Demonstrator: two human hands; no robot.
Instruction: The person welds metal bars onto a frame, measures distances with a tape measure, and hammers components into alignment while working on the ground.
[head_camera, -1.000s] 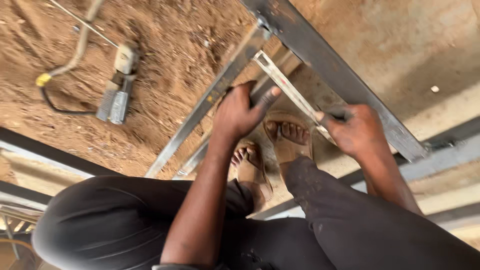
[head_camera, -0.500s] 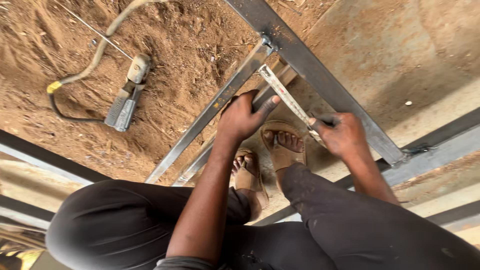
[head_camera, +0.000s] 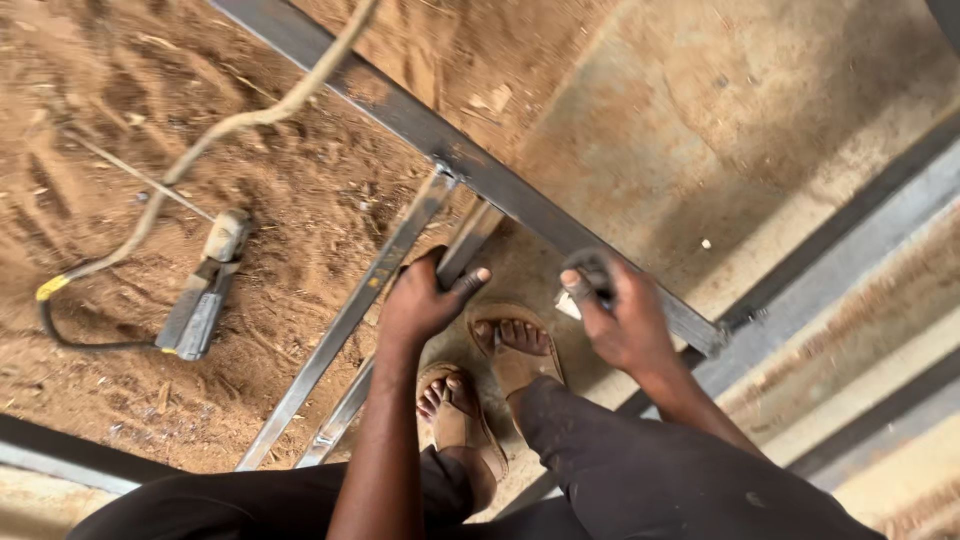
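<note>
Ground: loose reddish-brown dirt (head_camera: 120, 110) on the left, giving way to a smoother dusty concrete slab (head_camera: 740, 130) on the right.
Tool lying idle: grey metal electrode holder with a pale handle (head_camera: 203, 290), flat on the dirt well left of the hands, its tan cable (head_camera: 250, 115) trailing up and away.
Frame: long dark grey steel bar (head_camera: 400, 105) running diagonally, with two thinner grey steel bars (head_camera: 345, 325) meeting it at a joint (head_camera: 440, 175).
Left hand: person's left hand (head_camera: 425, 300) is closed around the nearer thin bar just below the joint, thumb stretched out to the right.
Feet: two feet in brown sandals (head_camera: 505, 350) stand between the hands.
Right hand: person's right hand (head_camera: 620, 320) is curled around a small dark and pale object (head_camera: 580, 290), touching the long bar; what it is cannot be told.
Progress: bars sit in place at the joint; the holder lies untouched, so the work looks to be at the fitting or checking stage.
</note>
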